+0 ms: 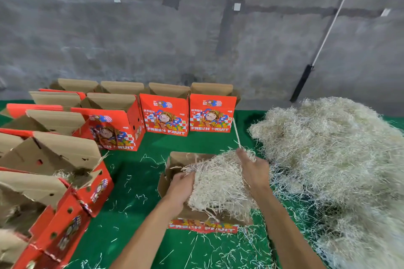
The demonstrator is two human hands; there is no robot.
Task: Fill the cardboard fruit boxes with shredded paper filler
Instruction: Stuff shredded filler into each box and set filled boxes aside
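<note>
left hand (180, 183): fingers curling into the left side of the paper wad, gripping it
right hand (254, 169): fingers wrapping the wad's right edge, holding it
paper wad (218, 183): sitting lower centre of frame, bulging out of the open box
open box (175, 160): lying under both hands, flaps spreading, red "FRESH FRUIT" panel facing the bottom edge
filler pile (328, 150): heaping at right, just beside the box
other boxes (165, 113): standing open in rows, centre to left
green cloth (135, 183): carrying loose strands
</note>
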